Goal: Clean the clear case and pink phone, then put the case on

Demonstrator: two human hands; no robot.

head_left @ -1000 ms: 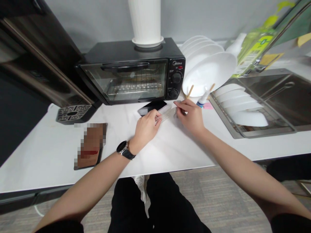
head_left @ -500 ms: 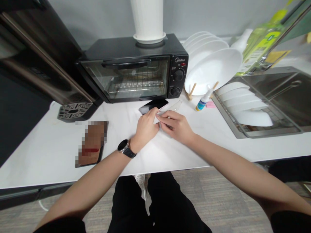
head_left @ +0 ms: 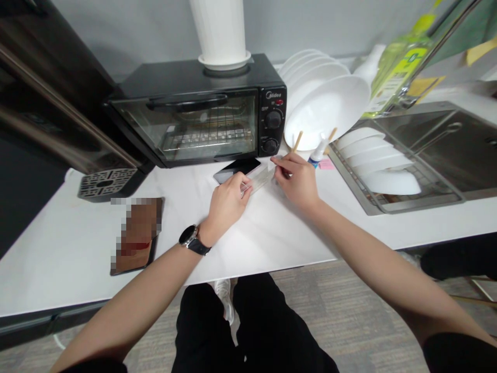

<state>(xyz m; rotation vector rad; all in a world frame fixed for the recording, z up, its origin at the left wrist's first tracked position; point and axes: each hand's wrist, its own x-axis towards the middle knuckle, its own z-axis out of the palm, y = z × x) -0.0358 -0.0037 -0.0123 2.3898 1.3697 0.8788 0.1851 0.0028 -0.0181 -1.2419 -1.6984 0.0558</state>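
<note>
My left hand [head_left: 229, 202], with a dark watch [head_left: 189, 235] at the wrist, is closed in a pinch on the near end of a thin clear film [head_left: 261, 180]. To the right, my right hand [head_left: 298, 178] has thumb and finger pressed together on a small translucent piece near the film's far end. I cannot tell whether this is part of the same film. A dark-screened phone [head_left: 237, 170] lies on the counter just behind my left hand. Behind my right hand stands a small white spray bottle [head_left: 319, 150], its lower part hidden.
A toaster oven [head_left: 186, 127] with a white pot [head_left: 219, 31] on top stands behind. White plates [head_left: 326, 111] stand in a wooden rack. The sink [head_left: 446, 150] holds several bowls [head_left: 388, 171]. A flat, partly blurred-out device [head_left: 135, 243] lies on the left; the counter's front edge is close.
My hands have moved apart from each other, the right one to the right and slightly up. A clear film now shows between them. The view has shifted slightly.
</note>
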